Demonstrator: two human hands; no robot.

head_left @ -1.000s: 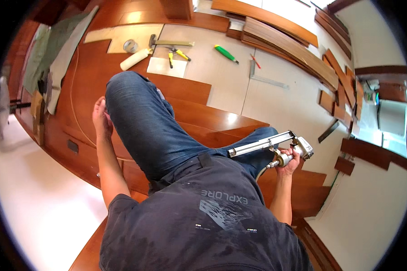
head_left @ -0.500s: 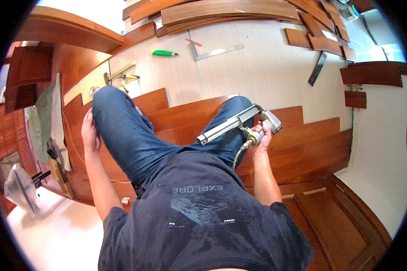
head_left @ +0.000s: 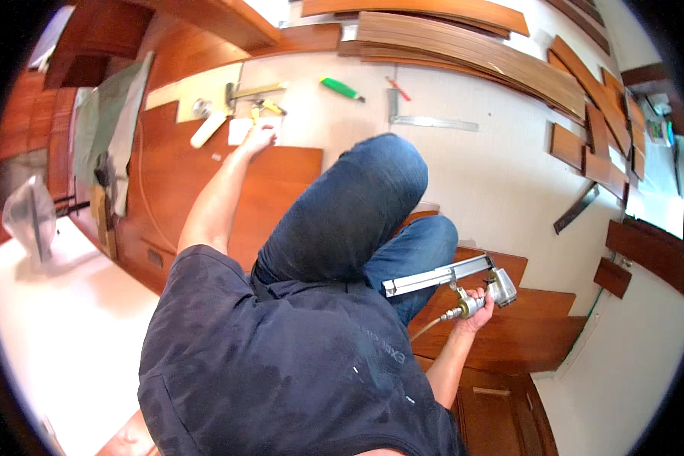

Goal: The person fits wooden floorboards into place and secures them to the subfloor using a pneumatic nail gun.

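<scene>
My left hand (head_left: 261, 136) reaches out over a white pad (head_left: 240, 135), just below yellow-handled pliers (head_left: 272, 106); its fingers are bent, and I cannot tell whether it touches them. A hammer (head_left: 251, 91), round tin (head_left: 201, 108) and cream bottle (head_left: 207, 131) lie close by. My right hand (head_left: 476, 305) is closed round the grip of a silver nail gun (head_left: 501, 287), whose hose runs down toward my lap. Farther out are a green-handled knife (head_left: 339, 88), a red pencil (head_left: 403, 95) and a metal square (head_left: 433, 121).
Stacked planks (head_left: 471, 61) span the far side, with shorter boards (head_left: 566, 144) and a dark metal bar (head_left: 576, 209) at right. Laid wooden flooring (head_left: 167, 167) surrounds my legs. A white surface (head_left: 68, 319) and plastic bag (head_left: 30, 213) are at left, a cloth (head_left: 106, 121) beyond.
My left hand has left the side of my knee and moved forward to the tools, as my left leg shifted rightward. The nail gun stays in my right hand.
</scene>
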